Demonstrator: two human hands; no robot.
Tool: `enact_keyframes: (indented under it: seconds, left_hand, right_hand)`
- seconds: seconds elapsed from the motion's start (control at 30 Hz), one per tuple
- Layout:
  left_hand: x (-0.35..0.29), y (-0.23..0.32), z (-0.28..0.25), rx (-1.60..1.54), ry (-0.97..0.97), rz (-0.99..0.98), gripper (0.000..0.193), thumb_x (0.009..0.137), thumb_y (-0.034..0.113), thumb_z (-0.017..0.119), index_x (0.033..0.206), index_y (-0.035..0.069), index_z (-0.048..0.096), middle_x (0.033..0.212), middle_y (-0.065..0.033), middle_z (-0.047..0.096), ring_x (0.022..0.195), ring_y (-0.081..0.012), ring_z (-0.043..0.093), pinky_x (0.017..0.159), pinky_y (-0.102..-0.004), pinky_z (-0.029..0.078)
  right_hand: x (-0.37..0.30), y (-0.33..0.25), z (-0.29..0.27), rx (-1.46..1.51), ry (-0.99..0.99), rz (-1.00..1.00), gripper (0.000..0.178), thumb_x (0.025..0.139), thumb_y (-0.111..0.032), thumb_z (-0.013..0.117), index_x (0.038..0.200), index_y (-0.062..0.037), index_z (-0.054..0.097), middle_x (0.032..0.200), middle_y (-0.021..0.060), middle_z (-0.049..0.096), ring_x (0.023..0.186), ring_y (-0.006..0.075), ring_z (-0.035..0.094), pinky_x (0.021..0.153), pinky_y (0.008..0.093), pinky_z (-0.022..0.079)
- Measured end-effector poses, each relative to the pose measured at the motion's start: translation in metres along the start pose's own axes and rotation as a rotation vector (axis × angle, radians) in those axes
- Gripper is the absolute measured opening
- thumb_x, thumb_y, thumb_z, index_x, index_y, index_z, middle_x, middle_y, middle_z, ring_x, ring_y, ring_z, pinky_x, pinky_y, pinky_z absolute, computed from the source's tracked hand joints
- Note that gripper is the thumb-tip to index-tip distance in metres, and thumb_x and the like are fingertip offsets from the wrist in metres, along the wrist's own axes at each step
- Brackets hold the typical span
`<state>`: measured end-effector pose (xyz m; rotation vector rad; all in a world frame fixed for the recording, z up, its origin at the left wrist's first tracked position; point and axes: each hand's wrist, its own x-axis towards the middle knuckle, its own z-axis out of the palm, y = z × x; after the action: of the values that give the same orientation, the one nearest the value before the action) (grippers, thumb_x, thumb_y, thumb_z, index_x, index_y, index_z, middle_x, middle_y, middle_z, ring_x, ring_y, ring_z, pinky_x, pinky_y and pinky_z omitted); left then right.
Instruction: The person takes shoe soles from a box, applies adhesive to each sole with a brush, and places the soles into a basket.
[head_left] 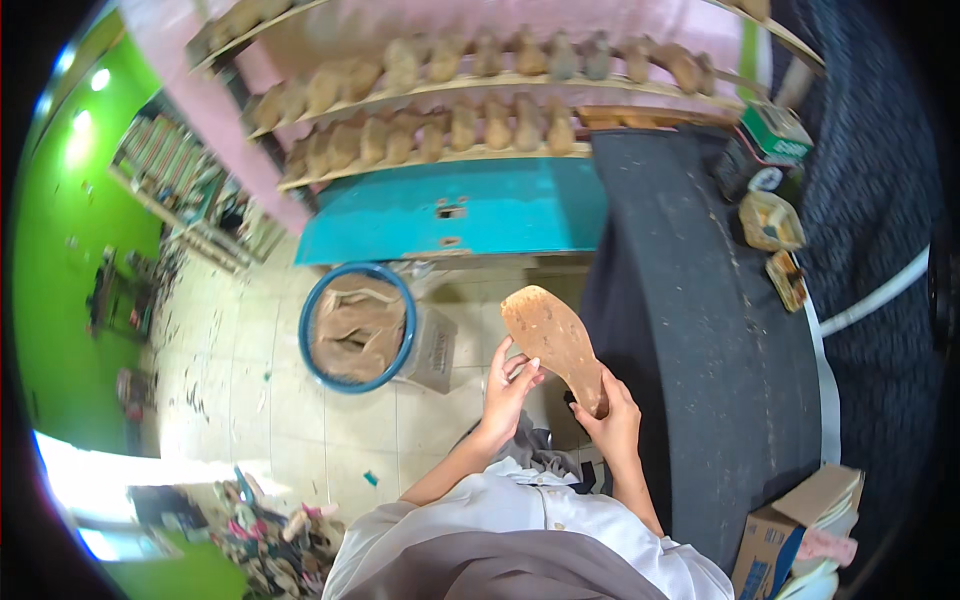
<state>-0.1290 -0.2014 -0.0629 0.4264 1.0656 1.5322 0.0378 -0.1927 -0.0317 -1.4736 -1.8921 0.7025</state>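
Two hands are holding a brown sole-shaped piece [550, 333] in mid-air, just left of the draped edge of the black-covered desk [720, 350]. The right hand [613, 418] is pinching its narrow end between thumb and fingers. The left hand [512, 388] is curling loosely at the piece's left edge; whether it is pinching, I cannot tell. The wide end is pointing forward, with tiled floor [475, 300] leaving room toward the blue-rimmed tub [409, 335].
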Motion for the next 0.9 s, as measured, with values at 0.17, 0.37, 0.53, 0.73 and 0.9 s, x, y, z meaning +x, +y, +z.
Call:
enact_keyframes:
  seconds: [0.17,0.37,0.53,0.73,0.9]
  left_hand:
    - [-0.021,0.028,-0.06,-0.157,0.146,0.087,0.059,0.091,0.016,0.051,0.14,0.008,0.019,0.111,-0.0097,0.053,0.096,-0.0163,0.055,0.086,-0.0323,0.044]
    - [-0.048,0.058,-0.153,-0.271,0.398,0.244,0.047,0.094,0.018,0.046,0.137,0.007,0.029,0.122,-0.0102,0.05,0.107,-0.0188,0.053,0.09,-0.0341,0.043]
    - [-0.055,0.069,-0.22,-0.355,0.513,0.238,0.042,0.094,0.017,0.045,0.133,0.006,0.034,0.118,-0.0089,0.053,0.104,-0.0188,0.055,0.09,-0.0344,0.044]
    - [-0.029,0.104,-0.293,-0.431,0.615,0.236,0.036,0.093,0.017,0.047,0.127,0.005,0.039,0.114,-0.0082,0.054,0.101,-0.0188,0.056,0.087,-0.0337,0.046]
    - [0.004,0.13,-0.348,-0.377,0.579,0.177,0.035,0.091,0.014,0.051,0.124,0.007,0.041,0.105,-0.0046,0.057,0.092,-0.0144,0.058,0.081,-0.0289,0.047]
  right_hand:
    - [0.007,-0.02,0.035,0.07,-0.202,-0.156,0.066,0.057,-0.009,0.077,0.118,-0.002,0.052,0.102,0.0166,0.06,0.092,0.0298,0.061,0.079,0.0337,0.049]
    - [0.011,-0.056,0.093,0.084,-0.509,-0.329,0.065,0.058,-0.015,0.074,0.119,-0.0074,0.053,0.103,0.0155,0.059,0.094,0.0314,0.059,0.081,0.0364,0.048]
    - [0.012,-0.092,0.152,0.058,-0.678,-0.338,0.067,0.06,-0.017,0.075,0.122,-0.0101,0.048,0.103,0.0156,0.056,0.095,0.0334,0.058,0.081,0.0385,0.048]
    - [0.031,-0.14,0.225,0.096,-0.563,-0.299,0.059,0.059,-0.013,0.077,0.111,-0.0059,0.049,0.104,0.0164,0.054,0.095,0.0343,0.055,0.081,0.0396,0.046]
    - [0.06,-0.163,0.283,0.098,-0.405,-0.36,0.058,0.055,-0.007,0.079,0.107,-0.0067,0.053,0.102,0.0136,0.053,0.092,0.0324,0.053,0.082,0.0393,0.044]
